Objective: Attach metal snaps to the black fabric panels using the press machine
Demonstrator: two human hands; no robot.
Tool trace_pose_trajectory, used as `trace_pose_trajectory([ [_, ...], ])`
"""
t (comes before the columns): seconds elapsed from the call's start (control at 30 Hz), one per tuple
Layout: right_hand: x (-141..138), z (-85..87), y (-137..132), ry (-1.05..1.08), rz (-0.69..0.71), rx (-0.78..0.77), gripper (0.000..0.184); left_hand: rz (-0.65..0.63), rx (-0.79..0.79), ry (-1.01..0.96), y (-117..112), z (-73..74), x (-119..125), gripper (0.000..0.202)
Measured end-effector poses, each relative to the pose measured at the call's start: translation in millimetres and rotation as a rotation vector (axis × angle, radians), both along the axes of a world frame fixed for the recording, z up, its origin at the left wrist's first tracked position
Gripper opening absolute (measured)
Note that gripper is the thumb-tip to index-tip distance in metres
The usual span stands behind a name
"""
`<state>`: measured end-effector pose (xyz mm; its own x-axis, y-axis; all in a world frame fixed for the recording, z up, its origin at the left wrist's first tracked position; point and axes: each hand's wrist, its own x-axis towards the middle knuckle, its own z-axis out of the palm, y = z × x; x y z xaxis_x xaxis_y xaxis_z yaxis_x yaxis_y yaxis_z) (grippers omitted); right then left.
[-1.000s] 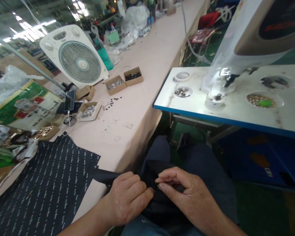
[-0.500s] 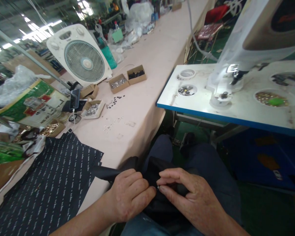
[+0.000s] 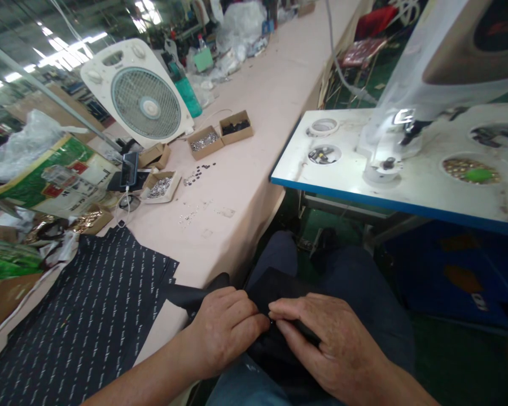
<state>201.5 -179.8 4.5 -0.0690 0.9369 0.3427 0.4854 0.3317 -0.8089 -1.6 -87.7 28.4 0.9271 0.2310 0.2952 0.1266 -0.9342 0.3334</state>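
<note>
We pinch a fold of black fabric point(image 3: 281, 287) over our lap, and a tiny metal glint point(image 3: 271, 321) shows at its edge, too small to identify. Our left hand point(image 3: 224, 332) is curled, its fingers closed on the cloth from one side, and our right hand point(image 3: 325, 344) grasps it from the other, with the fingertips close to the glint. The hands seem set this close to steady the layers around that one spot. Our dark jeans point(image 3: 355, 293) take the bundle's weight. Just left of the hands, a printed black fabric sheet point(image 3: 80, 310) lies flat on the pale pink table covering point(image 3: 237, 237). Farther up, open cardboard trays of silver studs point(image 3: 203, 142) and black studs point(image 3: 236, 127) appear sorted by colour and within reach, with loose black studs point(image 3: 198, 173) beside them. To the right stands a white machine table point(image 3: 334, 163) with a blue edge, its round wells point(image 3: 469, 170) apparently keeping small parts apart.
</note>
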Motion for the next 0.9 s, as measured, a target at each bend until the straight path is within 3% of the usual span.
trace_pose_trajectory([
  [0.17,13,10.2,-9,-0.053,-0.034,-0.013,0.035,0.062,-0.123,0.058,-1,-3.1,0,0.018],
  [0.3,18,15.7,-13,-0.105,0.073,-0.082,0.081,0.112,-0.208,0.105,1,-1.3,5,0.022],
  [0.37,14,12.8,-13,-0.099,0.1,-0.14,0.088,0.141,-0.229,0.097,2,-3.6,7,0.018],
  [0.5,3,-1.1,-10,-0.067,0.046,-0.225,0.065,0.201,-0.367,0.094,1,-10.0,11,0.017],
  [0.67,4,-8.7,1,0.123,0.028,-0.426,0.063,0.375,-0.608,0.256,0,-6.2,20,0.006],
  [0.77,9,-4.9,8,0.316,0.061,-0.544,0.052,0.435,-0.877,0.309,3,-3.2,25,0.02],
  [0.9,13,-2.2,14,0.514,0.127,-0.673,0.043,0.383,-1.324,0.358,12,-3.0,27,0.027],
])
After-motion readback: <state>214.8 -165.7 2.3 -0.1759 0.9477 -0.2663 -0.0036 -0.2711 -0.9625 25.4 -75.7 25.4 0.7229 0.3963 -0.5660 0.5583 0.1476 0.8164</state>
